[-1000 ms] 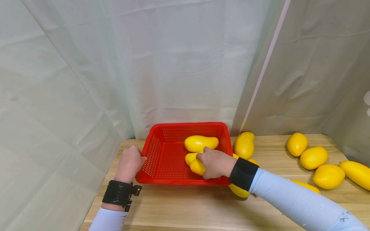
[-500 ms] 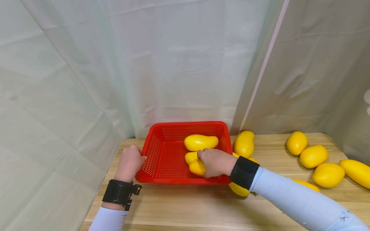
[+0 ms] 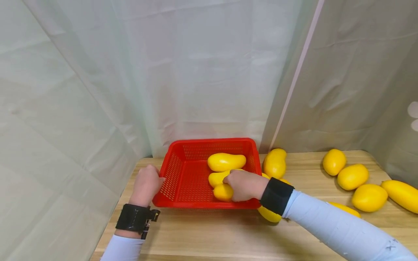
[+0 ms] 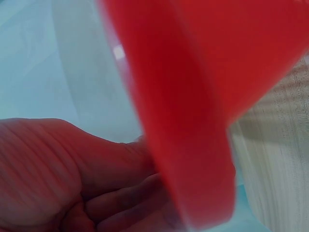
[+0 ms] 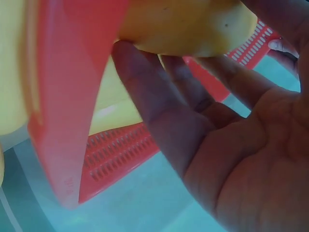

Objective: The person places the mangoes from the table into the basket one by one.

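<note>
A red perforated plastic basket (image 3: pixel 192 205) stands on the table, with three yellow mangoes in its right half. My left hand (image 3: pixel 147 184) grips its left rim; in the left wrist view the thumb and fingers close around the red rim (image 4: pixel 181 125). Reaching over the right side, my right hand (image 3: pixel 244 185) holds the nearest mango (image 3: pixel 222 193), whose right end is covered by the hand. Curled fingers lie against this mango (image 5: pixel 188 29) in the right wrist view. Just behind it lies a second mango (image 3: pixel 217 179), and a third mango (image 3: pixel 226 162) rests near the back wall.
Outside the basket's right side lie more mangoes, including one at the back (image 3: pixel 275 163) and one partly under the right wrist (image 3: pixel 269 214). Several others, such as this mango (image 3: pixel 369 198), spread over the right of the wooden table (image 3: pixel 202 235). A pale curtain (image 3: pixel 209 72) hangs behind.
The held mango has shifted slightly toward the basket's near side, and more of the mango behind it shows. My left hand keeps its place on the rim.
</note>
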Motion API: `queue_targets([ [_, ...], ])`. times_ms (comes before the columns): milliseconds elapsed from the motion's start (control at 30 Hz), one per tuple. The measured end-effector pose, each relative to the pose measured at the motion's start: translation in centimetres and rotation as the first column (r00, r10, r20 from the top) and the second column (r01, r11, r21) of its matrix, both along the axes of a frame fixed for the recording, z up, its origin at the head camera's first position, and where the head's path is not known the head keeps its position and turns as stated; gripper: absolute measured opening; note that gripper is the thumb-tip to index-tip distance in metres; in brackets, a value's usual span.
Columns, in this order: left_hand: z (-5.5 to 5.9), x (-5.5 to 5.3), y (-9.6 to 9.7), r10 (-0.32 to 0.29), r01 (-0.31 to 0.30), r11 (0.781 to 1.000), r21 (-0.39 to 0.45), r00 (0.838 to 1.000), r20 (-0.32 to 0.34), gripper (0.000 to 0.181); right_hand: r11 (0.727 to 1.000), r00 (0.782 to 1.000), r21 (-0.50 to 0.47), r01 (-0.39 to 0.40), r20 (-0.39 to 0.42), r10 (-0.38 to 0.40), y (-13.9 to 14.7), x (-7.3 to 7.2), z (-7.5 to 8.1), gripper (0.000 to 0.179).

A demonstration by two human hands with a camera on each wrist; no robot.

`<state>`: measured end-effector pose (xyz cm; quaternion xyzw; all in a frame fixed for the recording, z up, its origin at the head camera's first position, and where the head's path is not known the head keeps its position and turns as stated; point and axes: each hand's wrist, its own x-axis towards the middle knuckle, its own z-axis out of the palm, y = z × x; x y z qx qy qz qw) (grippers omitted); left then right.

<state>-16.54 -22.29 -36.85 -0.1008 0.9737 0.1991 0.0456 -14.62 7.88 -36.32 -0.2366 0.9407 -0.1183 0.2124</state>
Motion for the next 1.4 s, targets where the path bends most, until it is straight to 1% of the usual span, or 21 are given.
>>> queue_targets([
  [133,0.0,0.0,0.0,0.004,-0.004,1.000,0.006,1.000,0.007,0.019,1.000,0.999,-0.016,0.015,0.032,-0.014,0.0,0.1,-0.1,0.057],
  [233,0.0,0.0,0.0,-0.002,0.002,1.000,-0.002,1.000,0.001,0.020,1.000,0.999,-0.014,0.019,0.041,-0.019,0.0,0.1,-0.2,0.055],
  [467,-0.1,-0.1,0.0,-0.004,0.004,1.000,-0.004,1.000,0.002,0.019,0.999,0.999,-0.035,-0.001,0.046,0.002,0.5,0.0,-0.2,0.055],
  [667,-0.2,0.0,-0.1,0.002,-0.002,1.000,0.002,1.000,0.005,0.019,0.995,0.997,-0.092,0.039,0.069,-0.033,1.8,-0.3,0.5,0.058],
  [800,-0.1,0.0,-0.1,-0.003,0.003,1.000,0.010,1.000,0.000,0.018,0.990,0.998,-0.123,0.066,0.019,-0.064,3.1,-0.6,1.2,0.055],
  [900,-0.1,0.0,-0.1,-0.003,0.003,1.000,0.014,1.000,-0.001,0.018,0.989,0.994,-0.131,0.070,-0.075,-0.081,4.3,-0.9,1.6,0.051],
  [1033,-0.1,0.0,0.0,0.005,-0.005,1.000,0.017,1.000,0.005,0.019,0.984,0.979,-0.160,0.078,-0.175,-0.106,6.0,-1.2,2.1,0.049],
  [1133,-0.1,0.0,0.0,0.005,-0.005,1.000,0.011,1.000,0.006,0.019,0.975,0.969,-0.201,0.100,-0.205,-0.142,7.4,-1.4,2.3,0.050],
  [1200,-0.2,0.0,0.0,0.003,-0.003,1.000,0.005,1.000,0.005,0.019,0.966,0.958,-0.225,0.128,-0.223,-0.179,8.4,-1.6,2.4,0.051],
  [1300,-0.1,0.0,0.0,-0.004,0.004,1.000,-0.002,1.000,0.001,0.018,0.952,0.931,-0.247,0.178,-0.270,-0.244,10.0,-2.0,2.3,0.047],
  [1400,-0.1,0.0,0.0,-0.007,0.007,1.000,-0.002,1.000,0.003,0.019,0.938,0.892,-0.244,0.245,-0.322,-0.316,11.7,-2.3,2.3,0.045],
])
